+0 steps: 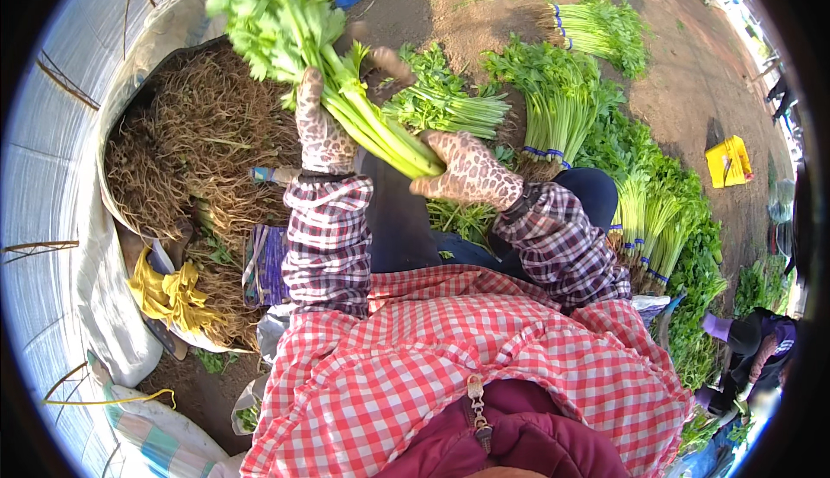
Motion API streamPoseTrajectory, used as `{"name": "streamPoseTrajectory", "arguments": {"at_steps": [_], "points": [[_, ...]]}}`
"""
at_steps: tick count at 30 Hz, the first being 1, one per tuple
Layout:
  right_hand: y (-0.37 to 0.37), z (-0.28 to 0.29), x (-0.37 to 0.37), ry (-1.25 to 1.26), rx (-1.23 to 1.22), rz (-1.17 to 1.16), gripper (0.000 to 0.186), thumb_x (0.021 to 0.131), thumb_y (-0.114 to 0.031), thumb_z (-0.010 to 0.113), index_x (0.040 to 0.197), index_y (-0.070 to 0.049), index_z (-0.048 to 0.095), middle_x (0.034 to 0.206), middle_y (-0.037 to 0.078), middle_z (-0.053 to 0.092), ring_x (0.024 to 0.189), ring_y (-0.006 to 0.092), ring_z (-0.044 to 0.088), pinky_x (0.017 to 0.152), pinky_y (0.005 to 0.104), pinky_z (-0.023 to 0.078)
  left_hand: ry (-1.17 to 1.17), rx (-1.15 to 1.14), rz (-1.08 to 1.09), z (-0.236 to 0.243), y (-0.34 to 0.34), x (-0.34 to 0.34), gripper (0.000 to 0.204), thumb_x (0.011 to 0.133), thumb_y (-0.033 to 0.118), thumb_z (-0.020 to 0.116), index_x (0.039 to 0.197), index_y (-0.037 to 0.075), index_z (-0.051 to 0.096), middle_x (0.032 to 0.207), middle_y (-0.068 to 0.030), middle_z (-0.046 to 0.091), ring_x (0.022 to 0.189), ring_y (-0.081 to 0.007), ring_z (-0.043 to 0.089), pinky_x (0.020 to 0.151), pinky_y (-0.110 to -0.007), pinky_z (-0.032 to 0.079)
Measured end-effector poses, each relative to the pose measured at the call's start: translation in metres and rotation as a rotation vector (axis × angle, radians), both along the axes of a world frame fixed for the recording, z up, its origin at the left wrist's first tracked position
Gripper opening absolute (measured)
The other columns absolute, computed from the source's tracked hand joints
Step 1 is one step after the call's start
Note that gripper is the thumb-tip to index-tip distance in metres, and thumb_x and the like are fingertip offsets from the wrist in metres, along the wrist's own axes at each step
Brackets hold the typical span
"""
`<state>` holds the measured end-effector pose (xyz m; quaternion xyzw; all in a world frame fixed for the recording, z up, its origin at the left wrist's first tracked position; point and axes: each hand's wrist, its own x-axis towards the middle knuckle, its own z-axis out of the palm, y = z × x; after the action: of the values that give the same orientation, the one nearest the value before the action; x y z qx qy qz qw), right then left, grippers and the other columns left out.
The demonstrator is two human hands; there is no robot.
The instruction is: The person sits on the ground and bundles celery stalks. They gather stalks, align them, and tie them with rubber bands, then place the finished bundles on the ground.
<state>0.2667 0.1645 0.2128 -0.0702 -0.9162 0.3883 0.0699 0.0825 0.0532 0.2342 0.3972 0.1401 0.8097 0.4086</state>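
A bunch of celery (372, 128) slants across in front of me, leaves up at the far left and pale stalk ends toward the right. My left hand (324, 137), in a leopard-print glove, is closed round the stalks below the leaves; its thumb shows in front, and blurred fingers stick out beyond the bunch. Gloved alike, my right hand (471, 169) grips the stalks at their lower end. Beyond my hands, loose celery (450, 102) lies on the ground. More celery, tied with blue bands, forms a large bundle (558, 119) to the right.
Brown roots (199, 149) are heaped in a pale sheet at left, with a yellow cloth or glove (173, 296) near them. A purple bundle of strips (268, 264) lies by my left forearm. Banded celery (648, 219) lines the right side. A yellow container (729, 162) and another person (761, 348) are farther right.
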Motion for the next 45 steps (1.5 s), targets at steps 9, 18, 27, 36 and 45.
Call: {"name": "streamPoseTrajectory", "arguments": {"at_steps": [9, 18, 27, 36, 45], "points": [[0.030, -0.003, 0.017, 0.107, 0.443, -0.104, 0.061, 0.077, -0.034, 0.080, 0.126, -0.004, 0.060, 0.111, 0.019, 0.067, 0.101, 0.0373, 0.065, 0.086, 0.0447, 0.053, -0.594, -0.164, 0.126, -0.072, 0.021, 0.019, 0.012, 0.096, 0.015, 0.056, 0.099, 0.003, 0.057, 0.077, -0.0062, 0.056, 0.075, -0.0239, 0.056, 0.091, -0.047, 0.046], [0.016, -0.035, 0.011, 0.321, -0.130, -0.105, 0.022, 0.084, -0.009, 0.075, 0.104, -0.003, 0.070, 0.101, 0.011, 0.068, 0.096, 0.0230, 0.065, 0.085, 0.0353, 0.051, -0.457, -0.081, 0.148, -0.062, -0.010, 0.022, 0.016, 0.090, 0.014, 0.057, 0.075, 0.007, 0.053, 0.070, -0.0053, 0.050, 0.068, -0.0222, 0.050, 0.083, -0.045, 0.046], [-0.042, -0.103, -0.028, 0.561, -0.109, -0.514, 0.010, 0.093, -0.008, 0.064, 0.101, -0.004, 0.064, 0.087, 0.008, 0.065, 0.084, 0.0201, 0.063, 0.073, 0.0359, 0.052, -0.317, -0.213, 0.423, -0.081, -0.049, 0.032, 0.017, 0.096, 0.021, 0.058, 0.083, 0.011, 0.054, 0.066, -0.0001, 0.049, 0.062, -0.0164, 0.049, 0.078, -0.041, 0.045], [0.024, -0.133, 0.005, 0.188, 0.085, -0.724, 0.038, 0.096, -0.035, 0.062, 0.118, -0.004, 0.064, 0.109, 0.024, 0.066, 0.103, 0.0377, 0.063, 0.089, 0.0479, 0.050, -0.345, -0.211, 0.422, -0.084, -0.052, 0.037, 0.012, 0.095, 0.018, 0.060, 0.087, 0.011, 0.056, 0.066, 0.0002, 0.048, 0.062, -0.0163, 0.049, 0.079, -0.040, 0.045], [-0.041, -0.091, -0.019, 0.528, -0.840, -0.435, 0.007, 0.094, -0.011, 0.067, 0.094, -0.004, 0.069, 0.087, 0.004, 0.068, 0.081, 0.0174, 0.065, 0.073, 0.0310, 0.053, -0.267, -0.248, 0.482, -0.081, -0.053, 0.039, 0.015, 0.096, 0.018, 0.058, 0.083, 0.011, 0.054, 0.066, -0.0003, 0.048, 0.061, -0.0165, 0.050, 0.078, -0.041, 0.047]]}}
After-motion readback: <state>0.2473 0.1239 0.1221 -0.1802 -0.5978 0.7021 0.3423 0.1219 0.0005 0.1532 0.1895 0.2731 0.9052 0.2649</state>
